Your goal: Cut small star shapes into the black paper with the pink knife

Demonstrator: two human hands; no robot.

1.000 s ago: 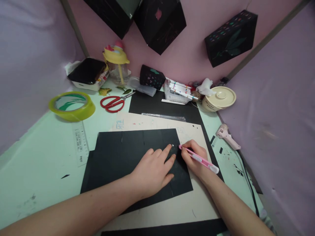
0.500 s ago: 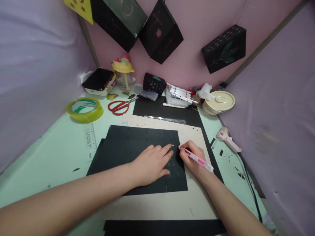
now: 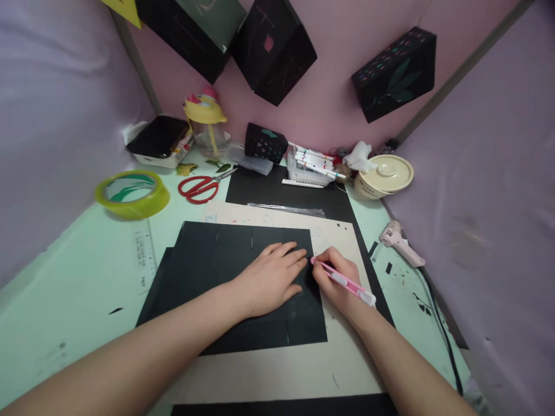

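Note:
My left hand (image 3: 274,278) lies flat on a sheet of black card (image 3: 217,260), fingers spread and pointing right. Pinched in my right hand (image 3: 340,277) is a slim pink pen-like cutter (image 3: 347,282), its tip at the card's right edge, close to my left fingertips. Thin pale lines mark the card in several places. Beneath it is a larger cream board (image 3: 260,375), which rests on more black sheet. The very tip of the tool is too small to make out.
Yellow tape roll (image 3: 132,195), ruler (image 3: 144,254) and red scissors (image 3: 198,189) lie on the left. Markers (image 3: 314,162), a lidded cream bowl (image 3: 384,176) and a cup with straw (image 3: 206,124) stand behind. A glue gun (image 3: 401,244) with cable is right. Black boxes (image 3: 396,75) hang above.
My left hand has shifted slightly up and right, covering the small white spot on the card. The right hand and its tool have moved slightly left. The whole view has shifted a little.

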